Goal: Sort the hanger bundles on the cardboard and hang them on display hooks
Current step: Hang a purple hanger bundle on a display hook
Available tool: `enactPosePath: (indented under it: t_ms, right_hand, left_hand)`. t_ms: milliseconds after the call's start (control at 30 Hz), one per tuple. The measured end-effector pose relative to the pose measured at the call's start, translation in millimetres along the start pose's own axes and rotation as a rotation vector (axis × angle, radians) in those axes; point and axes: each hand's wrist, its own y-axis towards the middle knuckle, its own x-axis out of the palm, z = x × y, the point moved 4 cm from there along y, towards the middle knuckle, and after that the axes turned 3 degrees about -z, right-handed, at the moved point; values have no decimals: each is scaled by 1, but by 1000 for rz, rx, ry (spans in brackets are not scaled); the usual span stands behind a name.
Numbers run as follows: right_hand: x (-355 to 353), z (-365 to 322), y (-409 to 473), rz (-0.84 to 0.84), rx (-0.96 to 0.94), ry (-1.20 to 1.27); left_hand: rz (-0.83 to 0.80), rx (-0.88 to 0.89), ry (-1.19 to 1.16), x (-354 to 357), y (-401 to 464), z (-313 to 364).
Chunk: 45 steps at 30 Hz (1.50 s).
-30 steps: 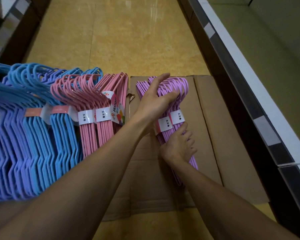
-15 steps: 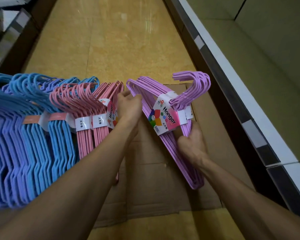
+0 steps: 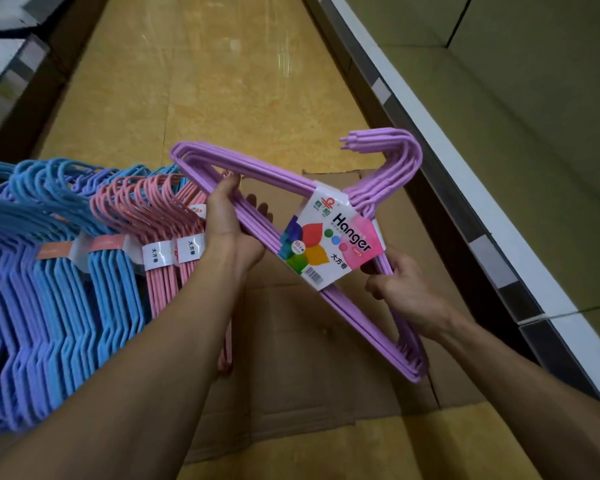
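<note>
Both hands grip one purple bundle (image 3: 326,216) and hold it up clear of the cardboard (image 3: 326,358): the left hand (image 3: 229,230) has its fingers curled round the bars near one shoulder, and the right hand (image 3: 399,289) closes on the bars below the label (image 3: 333,244), toward the other shoulder. That bundle is tilted, its hooks (image 3: 392,150) pointing up and to the right, toward the shelf edge (image 3: 465,188). On the left, blue bundles (image 3: 66,289) and pink bundles (image 3: 167,244) lie in an overlapping row, their hooks pointing away from the person, with the pink ones just beside the left hand. As I judge it, the sorting by colour looks largely laid out, and this purple one is being lifted off to be hung. No display hook shows in this view, so the next move calls for finding one, turning the bundle so all its hooks face it together, and sliding them on without the banded hangers fanning apart.
</note>
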Motion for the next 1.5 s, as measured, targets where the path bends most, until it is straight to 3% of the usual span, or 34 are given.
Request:
enactPosePath:
  t_ms: [133, 367, 700, 1000, 1300, 1500]
  right_hand:
    - [-1, 7, 9, 29, 40, -86]
    - [14, 11, 17, 117, 9, 2]
    - [15, -47, -24, 104, -29, -4]
    - [-33, -231, -109, 54, -56, -2]
    - [-121, -466, -181, 85, -133, -103]
    - [-181, -623, -222, 150, -251, -145]
  left_hand:
    - [96, 12, 48, -2, -5, -3]
    - [101, 69, 60, 1, -22, 7]
    - [152, 104, 24, 4, -89, 55]
    - [169, 131, 62, 94, -226, 190]
    - [147, 168, 57, 248, -362, 348]
    - [139, 291, 36, 357, -450, 455]
